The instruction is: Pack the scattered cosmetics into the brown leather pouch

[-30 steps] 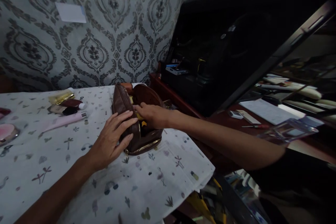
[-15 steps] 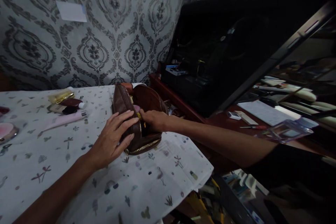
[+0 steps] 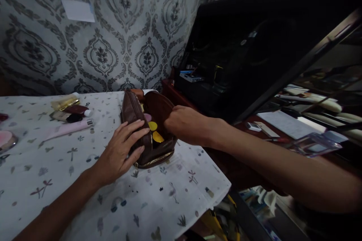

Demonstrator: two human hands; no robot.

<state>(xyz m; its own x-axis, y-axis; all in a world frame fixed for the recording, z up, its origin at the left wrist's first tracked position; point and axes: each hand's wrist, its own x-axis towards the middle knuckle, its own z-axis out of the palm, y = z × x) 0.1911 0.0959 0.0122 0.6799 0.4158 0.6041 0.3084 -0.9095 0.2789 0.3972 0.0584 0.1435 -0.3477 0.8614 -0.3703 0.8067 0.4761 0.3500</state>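
A brown zippered pouch (image 3: 130, 106) lies unzipped on the patterned cloth, its mouth gaping. Inside, two yellow round-edged items (image 3: 157, 137) and a pink one (image 3: 147, 117) show. My left hand (image 3: 124, 147) rests on the pouch's near left side, fingers stretched out and slightly spread against the leather. At the opposite rim is my right hand (image 3: 185, 124), its fingers curled into a closed shape. The fingertips are turned away, so whatever they hold, if anything, is hidden.
Left on the white patterned cloth (image 3: 85, 180) lie a pink tube (image 3: 69, 129), several small cosmetic tubes (image 3: 68, 111) and a round pink compact (image 3: 7, 141). A large black screen-like panel (image 3: 254, 56) leans at right. Papers (image 3: 285, 124) and a clear plastic case (image 3: 315, 145) lie on the dark red surface.
My right hand has drawn back out of the pouch's middle to its right rim, uncovering the yellow items. My left hand has stayed on the pouch.
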